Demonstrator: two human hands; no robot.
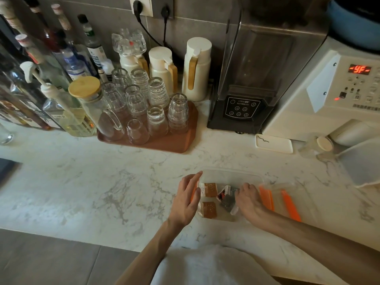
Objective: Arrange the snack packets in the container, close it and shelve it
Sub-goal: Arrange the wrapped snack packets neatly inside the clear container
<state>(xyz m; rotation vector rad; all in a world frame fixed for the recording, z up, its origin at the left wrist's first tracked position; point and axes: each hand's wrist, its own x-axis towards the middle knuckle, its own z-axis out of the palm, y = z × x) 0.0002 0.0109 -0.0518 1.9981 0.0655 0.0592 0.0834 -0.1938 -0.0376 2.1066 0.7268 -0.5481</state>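
Note:
A clear plastic container (232,174) with orange clasps sits on the marble counter near the front edge. Inside lie two brown snack packets (209,189) and a dark packet (227,199) with white ends. My left hand (188,200) rests flat against the container's left side, fingers apart, holding nothing. My right hand (249,200) reaches into the container's right part, with its fingertips on the dark packet. The clear lid (285,199) with orange clasps lies on the counter just right of the container.
A brown tray (156,146) of upturned glasses stands behind, with bottles (61,58) at the left. White jugs (197,68), a dark blender (246,79) and a white appliance (337,95) line the back. A small white dish (274,144) and a jar (316,146) lie at the right.

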